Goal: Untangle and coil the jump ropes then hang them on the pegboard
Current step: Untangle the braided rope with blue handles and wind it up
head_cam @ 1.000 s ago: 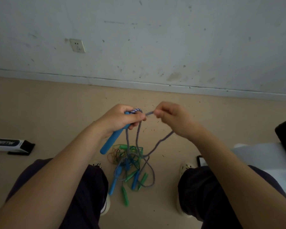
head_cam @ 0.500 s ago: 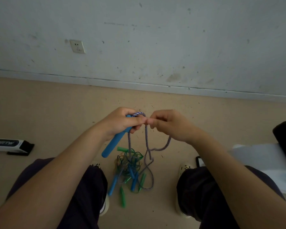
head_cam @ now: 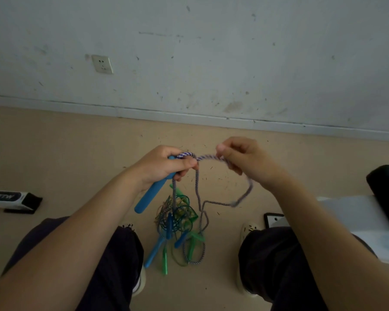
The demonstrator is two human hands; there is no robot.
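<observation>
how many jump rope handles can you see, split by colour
Blue handles: 4 visible, one held in the left hand at, three in the pile on the floor
Green handles: 3 visible
Total: 7; the tangle may hide more.

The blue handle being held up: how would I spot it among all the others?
Start at the pale floor between the person's knees. Above the tangled pile there, the left hand grips one blue handle. Unlike the others, it is off the floor.
</observation>
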